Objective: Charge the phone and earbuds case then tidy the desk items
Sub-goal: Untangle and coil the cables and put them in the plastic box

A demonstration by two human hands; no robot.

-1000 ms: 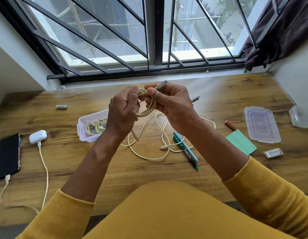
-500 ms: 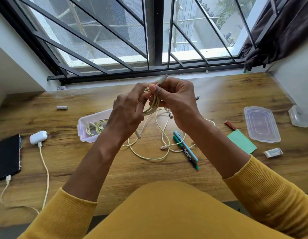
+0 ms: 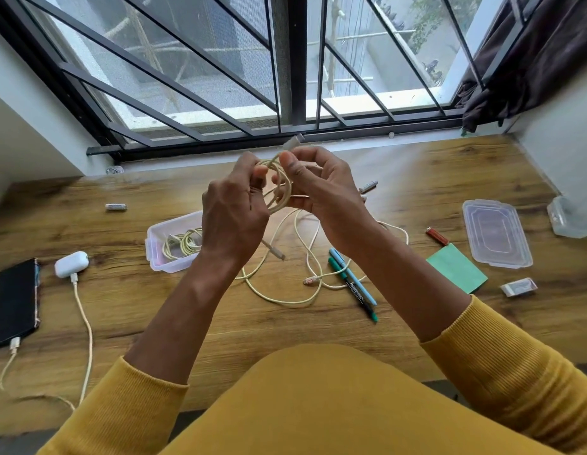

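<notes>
Above the wooden desk (image 3: pixel 137 310) my left hand (image 3: pixel 234 215) and my right hand (image 3: pixel 321 185) both grip a coil of cream cable (image 3: pixel 282 188); its plug sticks up past my right thumb. The rest of that cable (image 3: pixel 285 300) trails in loops on the desk below. At the far left lies a black phone (image 3: pixel 14 302) with a cable plugged in. Beside it a white earbuds case (image 3: pixel 71 264) has its own cable attached. A clear box (image 3: pixel 154 238) under my left wrist holds another coiled cable (image 3: pixel 182 246).
Two pens (image 3: pixel 352 285) lie by the loose cable. A green note pad (image 3: pixel 458 272), red lighter (image 3: pixel 437 236), clear lid (image 3: pixel 495 238), eraser (image 3: pixel 518 286) and a second clear container (image 3: pixel 569 221) sit on the right. Batteries (image 3: pixel 116 207) (image 3: pixel 368 186) lie near the window.
Both hands rose slightly toward the window while winding the cable. The coil between them has grown and less loose cable hangs down.
</notes>
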